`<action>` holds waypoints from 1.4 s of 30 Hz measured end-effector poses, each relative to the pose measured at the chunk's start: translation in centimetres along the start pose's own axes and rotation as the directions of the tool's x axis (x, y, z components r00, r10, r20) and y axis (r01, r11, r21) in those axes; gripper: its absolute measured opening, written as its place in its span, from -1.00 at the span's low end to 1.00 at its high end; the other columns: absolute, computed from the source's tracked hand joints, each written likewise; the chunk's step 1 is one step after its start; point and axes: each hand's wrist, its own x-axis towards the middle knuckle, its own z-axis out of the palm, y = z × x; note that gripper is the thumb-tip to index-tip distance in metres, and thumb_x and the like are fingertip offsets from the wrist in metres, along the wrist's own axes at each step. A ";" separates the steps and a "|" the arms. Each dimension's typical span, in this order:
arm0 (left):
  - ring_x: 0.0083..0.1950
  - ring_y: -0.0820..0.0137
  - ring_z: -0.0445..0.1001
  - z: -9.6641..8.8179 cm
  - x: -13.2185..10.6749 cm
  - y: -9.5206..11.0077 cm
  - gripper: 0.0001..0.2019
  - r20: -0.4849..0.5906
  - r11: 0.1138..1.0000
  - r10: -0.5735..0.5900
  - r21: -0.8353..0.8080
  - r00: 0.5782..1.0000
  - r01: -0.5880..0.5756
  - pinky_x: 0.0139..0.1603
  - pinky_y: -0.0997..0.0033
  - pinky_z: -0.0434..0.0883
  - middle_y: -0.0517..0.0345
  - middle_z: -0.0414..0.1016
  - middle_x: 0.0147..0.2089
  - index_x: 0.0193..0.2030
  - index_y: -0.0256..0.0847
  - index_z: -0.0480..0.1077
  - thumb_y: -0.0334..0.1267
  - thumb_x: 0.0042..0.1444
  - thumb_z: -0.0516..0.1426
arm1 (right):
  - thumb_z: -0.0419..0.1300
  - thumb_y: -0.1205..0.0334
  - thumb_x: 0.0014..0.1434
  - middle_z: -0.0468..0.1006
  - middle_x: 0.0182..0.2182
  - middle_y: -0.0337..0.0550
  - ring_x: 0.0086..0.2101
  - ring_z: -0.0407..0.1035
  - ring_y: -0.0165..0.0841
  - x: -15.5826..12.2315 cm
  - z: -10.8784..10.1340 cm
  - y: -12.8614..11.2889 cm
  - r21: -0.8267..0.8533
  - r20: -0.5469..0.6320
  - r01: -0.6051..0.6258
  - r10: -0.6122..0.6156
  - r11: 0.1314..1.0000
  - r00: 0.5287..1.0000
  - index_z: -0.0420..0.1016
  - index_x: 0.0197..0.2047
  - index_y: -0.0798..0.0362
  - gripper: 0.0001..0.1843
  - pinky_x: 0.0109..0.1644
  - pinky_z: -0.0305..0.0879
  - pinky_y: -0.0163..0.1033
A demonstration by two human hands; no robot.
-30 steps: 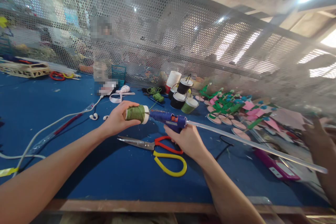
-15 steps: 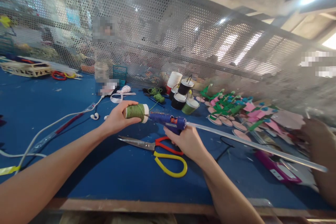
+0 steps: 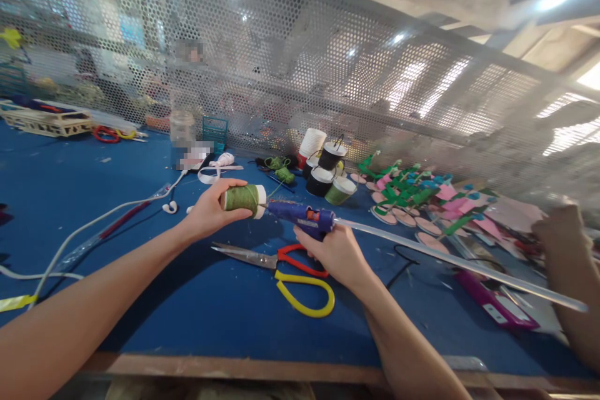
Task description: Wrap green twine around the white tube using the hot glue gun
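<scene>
My left hand [image 3: 206, 209] is closed round a small cup wrapped in green cord [image 3: 242, 198], held sideways above the blue table. My right hand [image 3: 336, 254] grips a blue hot glue gun [image 3: 302, 215]. Its nozzle touches the white rim of the cup. A long clear glue stick [image 3: 450, 259] juts out of the gun's back toward the right. Scissors with red and yellow handles [image 3: 285, 269] lie on the table just beneath both hands.
Several wrapped cups [image 3: 324, 174] and loose green cord [image 3: 280, 169] stand behind the hands. Pink and green paper pieces [image 3: 422, 200] spread at right, where another person's hand [image 3: 560, 228] works. A white cable [image 3: 94, 225] runs at left. A perforated metal screen [image 3: 300, 69] backs the table [image 3: 210, 312].
My hands with the cup and glue gun have barely shifted. The other person's hand at right has moved a little up and back over the paper pieces.
</scene>
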 end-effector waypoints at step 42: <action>0.09 0.21 0.28 -0.2 -0.7 0.6 -0.61 0.264 0.850 0.408 0.240 0.874 -0.469 0.08 0.14 0.31 -0.06 0.26 0.02 0.00 -0.20 0.24 -0.33 0.01 0.19 | 0.09 0.10 -0.09 0.32 -0.76 -0.24 -0.62 0.26 -0.34 0.9 0.2 0.6 0.025 -0.074 -0.009 0.011 1.000 0.997 0.24 -0.64 0.01 -0.78 -0.54 0.18 -0.27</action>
